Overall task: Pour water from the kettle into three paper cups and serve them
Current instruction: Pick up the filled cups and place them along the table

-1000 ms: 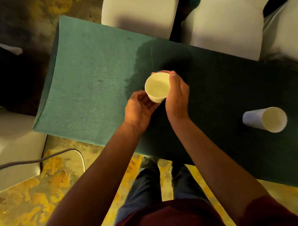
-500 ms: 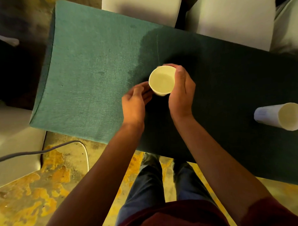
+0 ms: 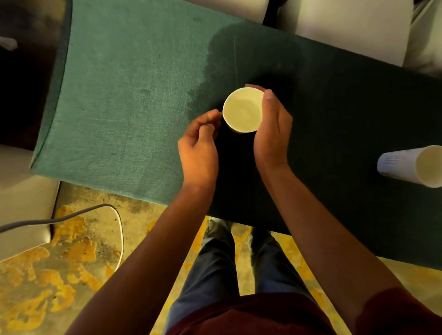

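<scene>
A white paper cup (image 3: 242,110) with water in it stands upright on the green-covered table (image 3: 127,100). My right hand (image 3: 272,130) grips its right side, thumb at the near rim and fingertips round the far side. My left hand (image 3: 198,145) hovers just left of the cup with loosely curled fingers, holding nothing; whether its fingertips touch the cup is unclear. A second white paper cup (image 3: 418,166) stands on the table at the right edge of view. No kettle is in view.
White chairs (image 3: 347,20) line the table's far side, and another white seat (image 3: 13,194) stands at the left. A grey cable (image 3: 66,218) runs over the patchy yellow floor near my legs (image 3: 218,267).
My left hand has let go of the cup's underside and drawn back to its left. The cup has moved slightly away from me, still in my right hand.
</scene>
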{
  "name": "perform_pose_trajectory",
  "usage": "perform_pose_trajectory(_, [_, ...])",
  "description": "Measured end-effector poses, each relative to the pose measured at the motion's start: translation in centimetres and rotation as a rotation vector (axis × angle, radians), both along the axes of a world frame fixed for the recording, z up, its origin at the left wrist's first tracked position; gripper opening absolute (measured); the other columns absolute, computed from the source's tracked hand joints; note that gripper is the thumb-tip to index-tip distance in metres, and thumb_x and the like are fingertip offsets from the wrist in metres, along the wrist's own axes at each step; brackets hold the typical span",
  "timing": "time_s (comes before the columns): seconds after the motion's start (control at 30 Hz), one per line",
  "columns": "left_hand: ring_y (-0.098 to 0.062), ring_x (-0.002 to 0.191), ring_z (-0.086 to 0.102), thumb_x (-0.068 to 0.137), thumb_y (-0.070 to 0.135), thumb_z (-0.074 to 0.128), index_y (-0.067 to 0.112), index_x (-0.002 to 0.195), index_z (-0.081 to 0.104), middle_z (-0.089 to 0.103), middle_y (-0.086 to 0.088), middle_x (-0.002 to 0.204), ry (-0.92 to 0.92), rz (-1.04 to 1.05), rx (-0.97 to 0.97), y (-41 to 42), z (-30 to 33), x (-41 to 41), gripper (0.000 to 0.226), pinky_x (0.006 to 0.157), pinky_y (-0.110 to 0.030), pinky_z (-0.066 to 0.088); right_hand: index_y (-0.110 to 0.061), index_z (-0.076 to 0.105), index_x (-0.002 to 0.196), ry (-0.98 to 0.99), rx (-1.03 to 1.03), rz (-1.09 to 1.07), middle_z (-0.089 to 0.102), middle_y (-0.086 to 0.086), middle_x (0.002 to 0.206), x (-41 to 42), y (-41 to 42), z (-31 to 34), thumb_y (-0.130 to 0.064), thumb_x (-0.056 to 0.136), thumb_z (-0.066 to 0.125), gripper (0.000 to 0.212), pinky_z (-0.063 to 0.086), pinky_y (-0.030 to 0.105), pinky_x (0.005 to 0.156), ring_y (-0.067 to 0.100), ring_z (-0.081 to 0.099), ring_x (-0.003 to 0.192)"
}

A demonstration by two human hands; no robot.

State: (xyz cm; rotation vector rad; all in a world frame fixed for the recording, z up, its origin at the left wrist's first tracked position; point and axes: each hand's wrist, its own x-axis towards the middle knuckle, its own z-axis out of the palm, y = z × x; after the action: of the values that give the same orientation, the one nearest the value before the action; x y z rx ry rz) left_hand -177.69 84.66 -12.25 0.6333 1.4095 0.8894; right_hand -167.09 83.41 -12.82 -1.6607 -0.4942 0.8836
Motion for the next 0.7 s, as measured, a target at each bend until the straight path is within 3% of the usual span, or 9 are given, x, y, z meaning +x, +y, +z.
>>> perform_pose_trajectory(0.13, [-0.032, 0.115, 0.065, 0.094, -0.001, 0.044, 0.0, 0.113, 0.067, 0.07, -0.022, 0.117, -0.022, 0.038, 0.024, -0.1, 0.8, -0.5, 0.03, 0.106, -0.04, 0.05, -0.007, 0.07, 0.122, -0.003, -0.007, -0.006, 0.074, 0.007, 0.115, 0.8, -0.2, 0.8, -0.019, 0.108, 0.039, 0.036, 0.057, 0.028, 0.089, 0.015, 0.07, 0.106])
perform_pose_trajectory(0.3, [-0.02, 0.103, 0.065, 0.092, -0.001, 0.046, 0.005, 0.108, 0.068, 0.07, -0.011, 0.107, 0.068, 0.04, 0.077, -0.7, 2.8, -0.6, 0.027, 0.098, -0.032, 0.05, -0.001, 0.07, 0.119, -0.024, 0.064, -0.013, 0.074, 0.01, 0.118, 1.9, -0.7, 3.1, -0.019, 0.103, 0.046, 0.034, 0.053, 0.044, 0.104, 0.021, 0.069, 0.114])
perform_pose_trajectory(0.47, [-0.01, 0.101, 0.065, 0.09, 0.004, 0.048, 0.01, 0.107, 0.07, 0.071, 0.001, 0.101, 0.17, -0.023, 0.186, -2.2, 5.7, 0.0, 0.029, 0.096, -0.024, 0.05, 0.001, 0.069, 0.116, -0.13, 0.089, -0.006, 0.074, 0.014, 0.117, 4.2, -1.8, 5.5, -0.033, 0.097, 0.047, 0.045, 0.05, 0.053, 0.104, 0.026, 0.069, 0.113])
perform_pose_trajectory(0.6, [0.01, 0.081, 0.058, 0.093, -0.001, 0.047, 0.01, 0.108, 0.069, 0.067, 0.006, 0.094, 0.225, -0.01, 0.245, -4.0, 8.0, 1.0, 0.028, 0.078, -0.005, 0.043, 0.006, 0.065, 0.12, -0.177, 0.116, 0.027, 0.071, 0.019, 0.121, 6.3, -3.8, 8.2, -0.024, 0.096, 0.048, 0.042, 0.052, 0.051, 0.104, 0.028, 0.069, 0.115])
perform_pose_trajectory(0.7, [0.011, 0.079, 0.057, 0.092, -0.001, 0.047, 0.011, 0.107, 0.069, 0.067, 0.009, 0.092, 0.237, -0.009, 0.271, -4.9, 9.2, 2.0, 0.029, 0.077, -0.005, 0.042, 0.006, 0.059, 0.131, -0.144, 0.114, 0.063, 0.066, 0.022, 0.131, 7.9, -5.3, 10.0, -0.02, 0.097, 0.049, 0.044, 0.05, 0.045, 0.109, 0.029, 0.065, 0.123])
